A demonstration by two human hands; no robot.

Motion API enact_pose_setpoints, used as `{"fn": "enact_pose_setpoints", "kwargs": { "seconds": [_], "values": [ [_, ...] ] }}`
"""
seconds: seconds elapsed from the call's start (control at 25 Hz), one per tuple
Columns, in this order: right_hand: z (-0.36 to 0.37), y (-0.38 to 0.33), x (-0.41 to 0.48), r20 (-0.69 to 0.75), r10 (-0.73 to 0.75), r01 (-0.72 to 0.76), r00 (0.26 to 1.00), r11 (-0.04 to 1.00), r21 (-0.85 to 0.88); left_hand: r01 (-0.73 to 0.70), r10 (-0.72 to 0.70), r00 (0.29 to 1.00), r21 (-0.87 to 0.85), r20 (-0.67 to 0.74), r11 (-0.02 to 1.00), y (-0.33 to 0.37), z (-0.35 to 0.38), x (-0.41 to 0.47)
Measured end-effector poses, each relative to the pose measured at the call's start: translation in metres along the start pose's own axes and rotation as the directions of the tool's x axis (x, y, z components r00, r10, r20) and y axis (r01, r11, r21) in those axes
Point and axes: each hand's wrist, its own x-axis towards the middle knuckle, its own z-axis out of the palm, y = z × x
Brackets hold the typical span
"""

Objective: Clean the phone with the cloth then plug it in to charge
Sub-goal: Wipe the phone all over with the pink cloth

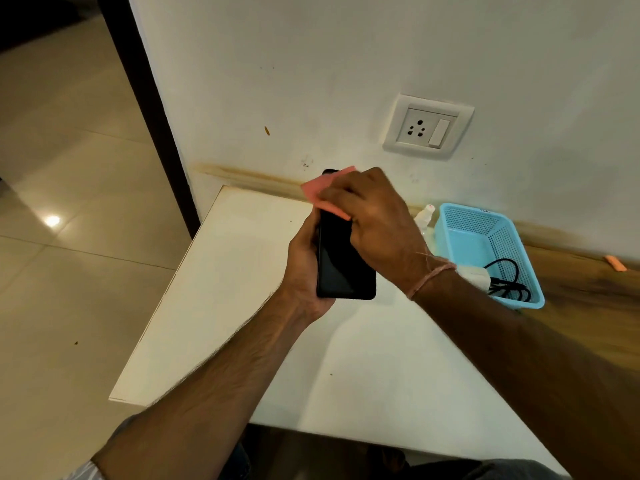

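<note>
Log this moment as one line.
stage: wiping | left hand: holds phone | right hand: holds cloth on phone top | charger: in basket | socket: unused

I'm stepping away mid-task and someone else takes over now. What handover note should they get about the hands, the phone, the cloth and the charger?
Left hand: grip round the black phone, held above the white table.
Right hand: holds the pink cloth against the phone's upper end.
Charger and its black cable lie in the blue basket on the table. The wall socket above has nothing plugged in.
Done: wiping seems under way.
Left: finish wiping, put the cloth down, plug the charger into socket and phone.
</note>
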Motion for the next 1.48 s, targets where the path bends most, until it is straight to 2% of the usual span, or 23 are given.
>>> {"fn": "enact_pose_setpoints", "kwargs": {
  "seconds": [0.04,0.08,0.2,0.24,0.36,0.4,0.52,0.56,0.68,0.72,0.76,0.8,0.84,0.88,0.92,1.0,1.08,1.12,1.2,1.28,1.32,1.4,1.48],
  "values": [
    [-0.001,0.001,-0.001,0.015,-0.065,0.065,0.998,0.998,-0.006,-0.002,0.002,1.000,-0.009,0.010,1.000,0.001,-0.001,0.000],
    [-0.005,0.008,0.002,0.014,-0.055,0.055,0.998,0.998,-0.011,-0.004,0.004,1.000,0.002,0.023,1.000,0.000,-0.002,0.002],
    [-0.014,0.023,0.008,-0.058,0.244,-0.243,0.968,0.970,0.023,-0.002,0.000,1.000,0.060,0.030,0.998,-0.004,-0.003,0.002],
    [-0.011,0.018,0.006,-0.053,0.223,-0.223,0.973,0.975,0.013,0.000,-0.001,1.000,0.039,0.030,0.999,-0.003,-0.003,0.002],
    [-0.004,-0.003,-0.007,0.029,-0.085,0.086,0.996,0.996,-0.008,-0.006,0.007,0.999,-0.045,0.035,0.999,0.001,-0.003,0.002],
    [-0.008,0.003,-0.005,0.034,-0.097,0.097,0.995,0.995,-0.012,-0.011,0.013,0.999,-0.037,0.042,0.999,0.001,-0.004,0.003],
    [-0.018,0.022,0.003,-0.050,0.211,-0.211,0.976,0.977,0.010,-0.009,0.007,0.999,0.037,0.040,0.999,-0.002,-0.005,0.004],
    [-0.016,0.016,0.002,-0.057,0.210,-0.210,0.976,0.978,0.016,-0.008,0.007,0.999,0.026,0.037,1.000,-0.002,-0.005,0.004],
    [-0.004,-0.014,-0.016,0.033,-0.077,0.077,0.996,0.997,0.010,-0.008,0.010,0.999,-0.048,0.044,0.999,0.002,-0.005,0.003],
    [-0.007,-0.010,-0.015,0.048,-0.114,0.114,0.992,0.993,-0.001,-0.004,0.006,0.999,-0.044,0.051,0.999,0.003,-0.005,0.003],
    [-0.012,0.001,-0.011,0.052,-0.056,0.057,0.997,0.998,-0.016,0.001,0.001,0.998,-0.025,0.062,1.000,0.002,-0.004,0.003],
    [-0.017,0.015,-0.007,0.010,0.072,-0.072,0.997,0.997,-0.031,0.008,-0.009,0.997,0.008,0.075,1.000,-0.001,-0.004,0.003],
    [-0.021,0.024,-0.005,-0.026,0.214,-0.214,0.977,0.976,-0.026,0.016,-0.019,0.997,0.040,0.079,0.999,-0.003,-0.004,0.003],
    [-0.022,0.025,-0.005,-0.049,0.291,-0.292,0.955,0.956,-0.012,0.021,-0.025,0.997,0.055,0.074,0.998,-0.005,-0.004,0.002],
    [-0.020,0.018,-0.008,-0.057,0.274,-0.274,0.960,0.962,-0.004,0.022,-0.025,0.998,0.048,0.064,0.999,-0.005,-0.004,0.002],
    [-0.007,-0.010,-0.021,-0.002,0.065,-0.065,0.998,0.998,0.002,0.026,-0.027,0.998,0.011,0.061,1.000,0.000,-0.007,0.001],
    [-0.006,-0.023,-0.033,0.061,-0.121,0.120,0.991,0.993,0.014,0.052,-0.052,0.996,0.004,0.069,0.999,0.004,-0.008,0.001],
    [-0.012,-0.015,-0.030,0.068,-0.127,0.127,0.990,0.992,0.008,0.055,-0.056,0.995,0.010,0.077,0.998,0.004,-0.007,0.002],
    [-0.024,0.015,-0.017,0.021,0.072,-0.071,0.997,0.997,-0.041,0.045,-0.049,0.994,0.041,0.098,0.998,0.000,-0.004,0.002],
    [-0.032,0.028,-0.010,-0.018,0.268,-0.268,0.963,0.962,-0.049,0.053,-0.060,0.990,0.058,0.124,0.997,-0.004,-0.004,0.002],
    [-0.030,0.020,-0.011,-0.015,0.241,-0.241,0.970,0.970,-0.035,0.058,-0.063,0.991,0.046,0.120,0.997,-0.003,-0.004,0.002],
    [-0.015,-0.007,-0.026,0.050,-0.007,0.007,0.999,1.000,-0.003,0.085,-0.086,0.992,0.014,0.093,0.996,0.003,-0.007,0.002],
    [-0.014,-0.021,-0.043,0.143,-0.223,0.221,0.964,0.975,0.029,0.144,-0.142,0.984,-0.010,0.110,0.990,0.005,-0.007,0.001]
  ]
}}
